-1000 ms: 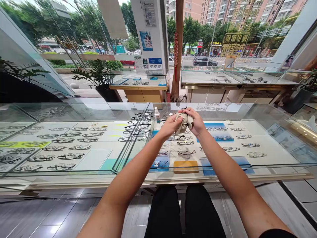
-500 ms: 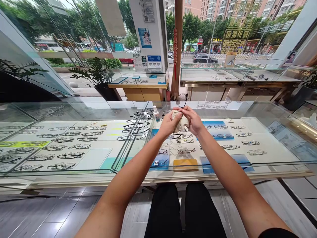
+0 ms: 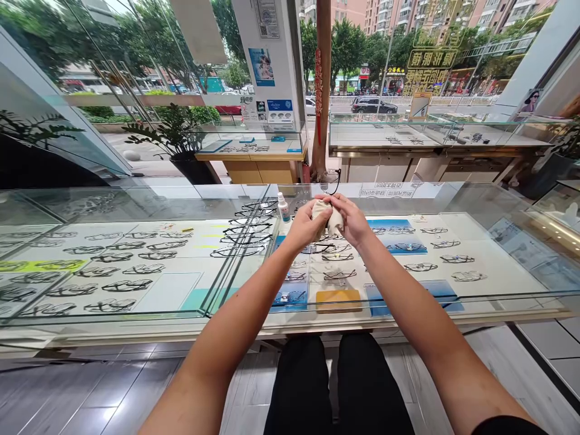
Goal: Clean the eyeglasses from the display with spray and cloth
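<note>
Above the glass counter, my hands meet around a pale beige cloth (image 3: pixel 334 223) and a pair of eyeglasses (image 3: pixel 338 179). One lens and the dark rim of the glasses stick up past my fingertips; the rest is hidden by the cloth and fingers. My left hand (image 3: pixel 304 226) is closed, its thumb pressing the bunched cloth. My right hand (image 3: pixel 354 221) is closed at the near part of the glasses, with cloth hanging beside its palm. A small white spray bottle (image 3: pixel 283 208) stands upright just left of my left hand.
A row of dark eyeglass frames (image 3: pixel 247 229) lies on the glass left of the bottle. Inside the glass display counter (image 3: pixel 172 290) are many more frames and a yellow-brown case (image 3: pixel 338 300). Further off stand a potted plant (image 3: pixel 174 136) and another display case (image 3: pixel 376 145).
The glasses have turned slightly between my hands, so the lens now shows more face-on above my fingers. My left thumb and the cloth have shifted a little. The view has drifted slightly.
</note>
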The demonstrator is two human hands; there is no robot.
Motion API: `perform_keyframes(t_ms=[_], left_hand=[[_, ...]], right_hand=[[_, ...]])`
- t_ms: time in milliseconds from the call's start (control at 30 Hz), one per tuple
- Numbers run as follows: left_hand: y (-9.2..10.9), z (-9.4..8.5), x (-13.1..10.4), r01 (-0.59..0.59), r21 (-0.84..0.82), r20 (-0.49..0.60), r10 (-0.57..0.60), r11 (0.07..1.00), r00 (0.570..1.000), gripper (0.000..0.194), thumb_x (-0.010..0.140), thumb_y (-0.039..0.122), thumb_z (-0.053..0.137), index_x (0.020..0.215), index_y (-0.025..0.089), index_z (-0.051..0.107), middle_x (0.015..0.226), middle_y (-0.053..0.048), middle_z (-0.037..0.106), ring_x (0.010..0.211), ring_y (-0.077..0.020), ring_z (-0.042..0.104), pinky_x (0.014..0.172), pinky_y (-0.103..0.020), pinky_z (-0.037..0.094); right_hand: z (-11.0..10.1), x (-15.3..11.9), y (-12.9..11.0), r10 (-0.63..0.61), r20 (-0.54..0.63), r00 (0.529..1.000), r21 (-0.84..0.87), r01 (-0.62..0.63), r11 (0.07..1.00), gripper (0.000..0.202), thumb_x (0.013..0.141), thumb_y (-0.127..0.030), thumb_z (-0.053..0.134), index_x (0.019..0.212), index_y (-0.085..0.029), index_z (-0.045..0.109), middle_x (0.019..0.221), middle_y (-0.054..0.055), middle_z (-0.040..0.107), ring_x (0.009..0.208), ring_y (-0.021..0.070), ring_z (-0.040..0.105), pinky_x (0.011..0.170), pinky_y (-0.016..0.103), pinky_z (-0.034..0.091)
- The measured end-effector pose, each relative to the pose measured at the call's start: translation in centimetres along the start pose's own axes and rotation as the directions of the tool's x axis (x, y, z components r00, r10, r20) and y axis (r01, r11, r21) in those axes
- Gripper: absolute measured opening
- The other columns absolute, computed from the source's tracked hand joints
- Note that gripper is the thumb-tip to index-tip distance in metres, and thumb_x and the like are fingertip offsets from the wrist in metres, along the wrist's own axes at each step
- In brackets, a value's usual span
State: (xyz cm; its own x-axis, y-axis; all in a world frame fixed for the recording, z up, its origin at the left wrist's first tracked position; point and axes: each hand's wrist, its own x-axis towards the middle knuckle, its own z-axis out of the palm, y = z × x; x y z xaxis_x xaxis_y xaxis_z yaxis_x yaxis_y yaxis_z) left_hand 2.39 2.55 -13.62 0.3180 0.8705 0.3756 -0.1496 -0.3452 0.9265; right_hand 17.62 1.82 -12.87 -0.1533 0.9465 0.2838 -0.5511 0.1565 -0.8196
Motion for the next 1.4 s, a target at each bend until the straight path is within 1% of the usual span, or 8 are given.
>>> perform_keyframes(t_ms=[200,467,667,800,967,1133,1267,1400], left_hand=[[-0.3,-0.1,0.3,0.011,-0.048,-0.020,-0.012,0.999,1.000,0.074,0.078,0.085,0.084,0.104,0.016,0.075,0.084,-0.002,0.070,0.076,-0.0153,0.060,0.073,-0.027,0.049],[-0.2,-1.1,0.4,-0.016,0.023,0.203,0.011,1.000,0.979,0.063,0.083,0.072,0.088,0.107,0.015,0.074,0.089,-0.002,0.069,0.076,-0.0139,0.056,0.072,-0.025,0.046],[-0.6,-0.7,0.5,-0.052,0.023,0.009,0.052,0.998,0.999,0.069,0.080,0.069,0.090,0.120,0.014,0.077,0.097,-0.005,0.076,0.079,-0.0158,0.062,0.072,-0.026,0.048],[-1.1,-0.7,0.7,-0.094,0.055,-0.062,0.097,0.994,0.993,0.068,0.087,0.079,0.079,0.109,0.015,0.080,0.095,-0.007,0.078,0.085,-0.0188,0.066,0.076,-0.027,0.050],[-0.4,-1.1,0.8,-0.018,0.038,0.042,0.016,0.999,0.999,0.071,0.083,0.086,0.078,0.093,0.016,0.076,0.080,-0.003,0.070,0.071,-0.0150,0.057,0.070,-0.027,0.046],[0.2,-1.1,0.5,-0.019,0.005,0.182,0.017,1.000,0.983,0.066,0.077,0.069,0.094,0.112,0.015,0.078,0.091,-0.004,0.074,0.077,-0.0159,0.061,0.073,-0.027,0.047],[0.0,-0.7,0.4,-0.023,-0.026,0.088,0.025,0.999,0.996,0.069,0.075,0.064,0.097,0.118,0.013,0.079,0.090,-0.004,0.075,0.076,-0.0159,0.062,0.072,-0.027,0.047],[-0.2,-0.4,0.4,-0.059,-0.036,-0.042,0.058,0.998,0.997,0.069,0.079,0.074,0.090,0.111,0.014,0.081,0.088,-0.004,0.076,0.075,-0.0154,0.062,0.070,-0.027,0.047]], right_hand=[[0.0,0.1,0.1,-0.016,0.007,1.000,-0.021,0.016,1.000,0.027,0.078,-0.046,0.093,0.081,-0.026,0.075,0.120,0.004,0.087,0.116,0.0260,0.077,0.103,0.038,0.064],[-1.0,0.5,0.0,-0.025,-0.055,0.998,0.010,0.025,1.000,0.025,0.075,-0.044,0.093,0.076,-0.023,0.079,0.112,0.006,0.088,0.113,0.0258,0.076,0.095,0.033,0.063],[-0.2,0.1,0.3,0.007,-0.006,1.000,0.019,-0.007,1.000,0.030,0.076,-0.048,0.095,0.085,-0.024,0.078,0.113,0.004,0.087,0.114,0.0255,0.077,0.099,0.035,0.062],[0.0,0.0,0.4,0.025,0.006,1.000,-0.006,-0.025,1.000,0.034,0.075,-0.050,0.097,0.086,-0.026,0.076,0.115,0.004,0.087,0.114,0.0261,0.078,0.097,0.036,0.063],[-0.6,0.3,0.2,-0.021,-0.019,1.000,-0.030,0.020,0.999,0.033,0.074,-0.050,0.097,0.084,-0.025,0.078,0.118,0.006,0.087,0.117,0.0271,0.077,0.101,0.037,0.063],[-1.1,0.5,0.1,-0.030,-0.061,0.998,-0.029,0.028,0.999,0.033,0.073,-0.050,0.098,0.082,-0.025,0.079,0.120,0.007,0.086,0.116,0.0269,0.075,0.097,0.036,0.063],[-0.6,0.3,0.3,-0.039,-0.034,0.999,-0.065,0.037,0.997,0.036,0.074,-0.055,0.096,0.087,-0.026,0.081,0.117,0.005,0.086,0.115,0.0263,0.075,0.095,0.035,0.062],[-0.3,0.1,0.6,-0.007,0.004,1.000,-0.049,0.008,0.999,0.041,0.072,-0.058,0.098,0.093,-0.026,0.084,0.109,0.004,0.086,0.105,0.0249,0.078,0.086,0.034,0.062]])
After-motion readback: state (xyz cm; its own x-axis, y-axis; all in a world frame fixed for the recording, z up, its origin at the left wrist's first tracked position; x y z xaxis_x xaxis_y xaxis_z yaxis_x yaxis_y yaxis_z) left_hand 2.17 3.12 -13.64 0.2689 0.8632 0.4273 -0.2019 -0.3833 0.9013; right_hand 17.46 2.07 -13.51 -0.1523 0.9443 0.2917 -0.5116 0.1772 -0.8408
